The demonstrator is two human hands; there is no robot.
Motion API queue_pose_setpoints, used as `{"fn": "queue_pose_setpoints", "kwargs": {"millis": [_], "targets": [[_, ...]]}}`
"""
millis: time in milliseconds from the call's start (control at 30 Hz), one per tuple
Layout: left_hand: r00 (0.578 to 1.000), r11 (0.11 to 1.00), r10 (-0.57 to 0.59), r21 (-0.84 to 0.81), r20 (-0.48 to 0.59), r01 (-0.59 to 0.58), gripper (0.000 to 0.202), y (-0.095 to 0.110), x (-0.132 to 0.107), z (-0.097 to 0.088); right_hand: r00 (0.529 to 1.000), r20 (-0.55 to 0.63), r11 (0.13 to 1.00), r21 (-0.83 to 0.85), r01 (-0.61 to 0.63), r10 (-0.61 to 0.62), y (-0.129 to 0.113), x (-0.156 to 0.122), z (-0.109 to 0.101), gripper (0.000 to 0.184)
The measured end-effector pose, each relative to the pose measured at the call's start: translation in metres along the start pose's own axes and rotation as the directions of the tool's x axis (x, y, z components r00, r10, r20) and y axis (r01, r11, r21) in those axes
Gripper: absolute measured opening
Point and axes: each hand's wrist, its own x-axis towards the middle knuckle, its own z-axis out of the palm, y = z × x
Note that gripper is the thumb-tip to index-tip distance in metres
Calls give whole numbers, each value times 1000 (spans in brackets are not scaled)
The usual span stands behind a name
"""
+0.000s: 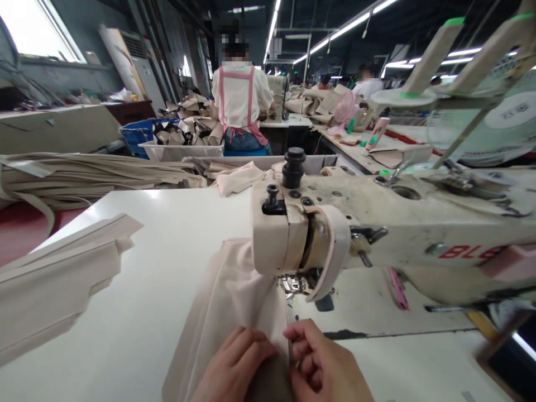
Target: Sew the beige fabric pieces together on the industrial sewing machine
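Beige fabric point(234, 301) is lying on the white table point(176, 234), running from the bottom edge of the view up under the head of the cream sewing machine point(377, 229). The left hand point(234, 363) is resting flat on the cloth with its fingers pressed together, holding it down just left of the seam edge. The right hand point(324, 365) is pinching the right edge of the fabric between thumb and forefinger, just below the presser foot point(295, 285), which is partly hidden by the machine head. The two hands are sitting just beside each other, nearly touching. A folded stack of pale cloth point(54, 279) is lying at the left of the table, well apart from the hands. Beyond the table, long strips of the same material point(84, 176) are piling up, and a person in a pink-strapped apron point(239, 100) is standing with their back turned near a blue crate point(140, 134)
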Motion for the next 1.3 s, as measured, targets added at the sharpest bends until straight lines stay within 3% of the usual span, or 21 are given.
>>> {"fn": "queue_pose_setpoints", "kwargs": {"millis": [67, 167, 233, 333, 400, 433, 533, 567, 633, 700, 767, 833, 900, 967, 1033, 1200, 1300], "targets": [[999, 999, 14, -38, -45, -16, 27, -6, 5, 0, 998, -21, 996, -74, 54, -55, -7, 4, -4, 26], [998, 999, -14, -37, -66, 12, 38, -9, 14, -2, 997, -49, 993, -105, 45, -51, -12, 8, -5, 31], [997, 995, -69, -82, -39, 65, 38, -5, 19, -10, 999, -15, 993, -108, 39, -40, -12, 9, -4, 43], [979, 961, -202, -191, -2, 198, 10, 7, 26, -26, 999, 38, 994, -105, 23, -19, -13, 6, -1, 53], [966, 953, -257, -175, -37, 247, 18, 15, 29, -32, 999, 33, 997, -77, -10, 13, -14, 2, 1, 52], [978, 973, -198, -131, -69, 188, 21, 17, 30, -32, 999, 33, 998, -47, -37, 38, -14, 0, 2, 51], [986, 981, 153, 126, -61, -145, 21, 19, 28, -21, 988, 68, 985, 89, -147, 141, -14, -7, 7, 46], [974, 955, 225, 207, -30, -214, 20, 19, 26, -15, 980, 92, 974, 130, -185, 174, -13, -9, 8, 45], [965, 922, 260, 295, -1, -249, 19, 16, 21, -5, 969, 129, 963, 147, -226, 208, -10, -15, 7, 49], [958, 913, 285, 307, -8, -269, 19, 15, 19, 1, 982, 95, 984, 57, -167, 161, -6, -22, -1, 53], [950, 899, 312, 327, -13, -291, 20, 15, 18, 3, 998, -28, 986, -159, 43, -48, -2, -28, -14, 44], [947, 883, 320, 367, -12, -293, 20, 18, 18, 4, 929, -79, 862, -409, 300, -361, 1, -31, -27, 28], [950, 874, 311, 391, 9, -290, 22, 20, 18, 4, 788, 23, 648, -556, 521, -615, 4, -31, -36, 24], [958, 890, 286, 367, 17, -272, 25, 21, 18, 3, 649, 165, 451, -594, 667, -743, 8, -27, -38, 25], [959, 923, 283, 265, 28, -280, 27, 18, 19, -2, 555, 254, 311, -615, 725, -792, 11, -22, -33, 28], [953, 959, 242, 108, 180, -264, 25, 4, 25, -27, 478, 215, 232, -662, 713, -852, 12, -5, -21, 39], [939, 966, 213, 90, 269, -244, 26, -6, 31, -41, 469, 219, 230, -650, 724, -856, 6, 5, -25, 38]]}}
